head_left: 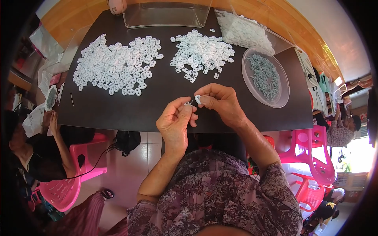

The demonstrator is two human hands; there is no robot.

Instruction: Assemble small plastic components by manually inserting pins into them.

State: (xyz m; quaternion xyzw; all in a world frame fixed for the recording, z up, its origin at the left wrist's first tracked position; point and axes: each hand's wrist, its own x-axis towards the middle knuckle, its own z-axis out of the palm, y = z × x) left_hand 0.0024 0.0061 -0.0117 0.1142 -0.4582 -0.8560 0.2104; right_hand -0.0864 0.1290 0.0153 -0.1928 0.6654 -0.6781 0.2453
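My left hand (175, 124) pinches a small white plastic piece (187, 104) between thumb and fingertips, above the front part of the dark table (130, 112). Close to its right, my right hand (223, 103) grips a white oval plastic piece (197, 100) between thumb and forefinger. A tiny dark bit shows between the two pieces; what it is I cannot make out. Beyond my hands lies a heap of small white pieces with holes (202, 53). A wider heap of white oval two-hole pieces (118, 65) spreads to the left.
On the right stands a round clear tub (247, 80) holding many small grey-green screw-like parts (264, 74). Behind it lies a clear bag of white pieces (246, 33). A clear plastic bin (165, 19) sits at the far edge. Another person (43, 153) sits on the left, near a pink chair (65, 188).
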